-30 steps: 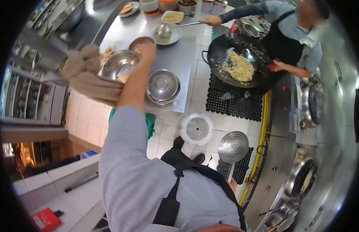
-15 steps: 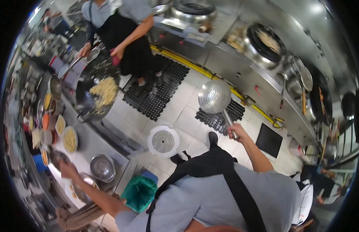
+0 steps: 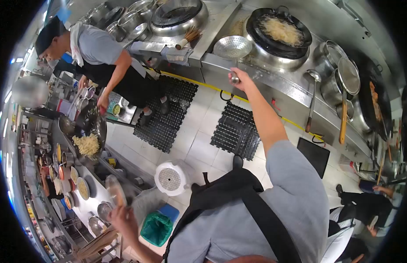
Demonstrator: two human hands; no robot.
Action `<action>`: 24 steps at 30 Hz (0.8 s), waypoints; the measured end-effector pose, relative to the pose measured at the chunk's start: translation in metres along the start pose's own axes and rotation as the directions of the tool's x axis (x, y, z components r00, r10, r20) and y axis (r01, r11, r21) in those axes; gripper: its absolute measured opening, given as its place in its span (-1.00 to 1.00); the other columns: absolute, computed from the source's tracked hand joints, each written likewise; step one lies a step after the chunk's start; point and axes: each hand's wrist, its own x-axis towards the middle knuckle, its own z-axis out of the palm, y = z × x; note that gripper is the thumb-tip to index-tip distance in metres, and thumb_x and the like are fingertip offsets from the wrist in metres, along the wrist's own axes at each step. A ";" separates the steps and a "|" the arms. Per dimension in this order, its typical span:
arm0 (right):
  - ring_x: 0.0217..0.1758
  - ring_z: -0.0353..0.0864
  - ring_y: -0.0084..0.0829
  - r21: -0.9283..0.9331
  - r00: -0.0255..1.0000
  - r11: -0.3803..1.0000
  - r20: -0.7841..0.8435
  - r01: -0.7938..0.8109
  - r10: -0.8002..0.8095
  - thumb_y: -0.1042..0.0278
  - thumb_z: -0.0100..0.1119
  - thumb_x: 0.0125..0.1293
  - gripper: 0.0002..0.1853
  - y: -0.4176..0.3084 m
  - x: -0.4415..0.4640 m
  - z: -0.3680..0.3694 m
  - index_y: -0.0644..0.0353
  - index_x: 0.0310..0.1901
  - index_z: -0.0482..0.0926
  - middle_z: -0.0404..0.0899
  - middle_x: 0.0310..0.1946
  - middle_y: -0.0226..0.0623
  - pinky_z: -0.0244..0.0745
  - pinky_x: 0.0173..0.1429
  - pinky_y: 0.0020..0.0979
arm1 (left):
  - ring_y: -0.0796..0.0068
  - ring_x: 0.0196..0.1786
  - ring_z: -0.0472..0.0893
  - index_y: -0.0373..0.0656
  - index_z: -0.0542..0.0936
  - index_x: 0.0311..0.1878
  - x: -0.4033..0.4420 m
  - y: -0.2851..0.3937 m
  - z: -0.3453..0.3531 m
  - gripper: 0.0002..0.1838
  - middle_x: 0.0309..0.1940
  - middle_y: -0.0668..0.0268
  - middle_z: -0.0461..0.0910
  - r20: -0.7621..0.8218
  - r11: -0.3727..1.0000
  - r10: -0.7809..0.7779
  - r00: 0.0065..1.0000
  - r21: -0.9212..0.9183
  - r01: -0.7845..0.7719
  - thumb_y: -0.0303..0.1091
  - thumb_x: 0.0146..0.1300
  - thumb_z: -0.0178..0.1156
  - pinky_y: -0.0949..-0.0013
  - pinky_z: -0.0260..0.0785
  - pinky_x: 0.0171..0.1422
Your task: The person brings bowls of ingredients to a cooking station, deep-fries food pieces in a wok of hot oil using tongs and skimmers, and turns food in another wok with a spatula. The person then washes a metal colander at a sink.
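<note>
Nearer the wok (image 3: 273, 49), the right hand (image 3: 242, 80) was wrapped round the skimmer (image 3: 232, 47), whose long axis ran outward just left of that wok, while the left hand (image 3: 123, 220) gripped a blurred bowl (image 3: 115, 189).

Tiled floor (image 3: 199, 151), pale: two black rubber mats (image 3: 235, 131), a white round stool (image 3: 170, 179) with perforated top, a green-lined bin (image 3: 156, 229), a flat dark panel (image 3: 313, 157). Steel worktable (image 3: 83, 207), left: a plate of pale food (image 3: 83, 188), steel bowls (image 3: 97, 225) near its end. Steel range (image 3: 295, 84): frothing wok (image 3: 273, 49), ladle (image 3: 315, 83) lying across the front edge, brush (image 3: 190, 37) farther left.
</note>
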 end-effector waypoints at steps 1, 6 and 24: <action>-0.49 0.59 -0.37 -0.039 1.000 0.999 0.000 -0.007 0.007 0.28 0.19 0.37 -0.80 -0.004 0.012 -0.004 0.22 -0.25 0.43 0.55 -0.46 -0.27 0.53 -0.46 -0.33 | 0.14 -0.10 0.55 -0.19 0.59 -0.38 0.014 0.030 0.011 -0.86 -0.30 0.19 0.57 0.054 0.996 0.090 0.994 -0.021 -0.089 -0.43 -0.05 0.32 0.04 0.20 0.23; -0.38 0.64 -0.32 -0.246 0.987 0.967 0.126 -0.065 0.099 0.08 0.09 0.46 -0.69 0.000 0.011 -0.039 0.21 -0.13 0.47 0.61 -0.35 -0.21 0.58 -0.34 -0.29 | 0.08 -0.16 0.53 -0.19 0.63 -0.26 0.098 0.180 0.071 -0.79 -0.36 0.18 0.55 0.063 0.867 0.444 0.894 -0.282 -0.411 -0.39 -0.01 0.34 0.07 0.22 0.12; -0.58 0.66 -0.26 -0.146 0.444 0.863 -0.891 -0.483 0.098 0.43 -0.04 0.28 -0.76 0.163 -0.432 -0.391 0.32 -0.06 0.46 0.64 -0.39 -0.06 0.53 -0.61 -0.31 | 0.31 -0.04 0.56 -0.02 0.71 -0.37 0.290 0.584 0.306 -0.86 -0.25 0.37 0.60 -0.171 0.154 0.969 0.176 -0.135 -0.979 -0.35 0.09 0.16 -0.04 0.18 0.27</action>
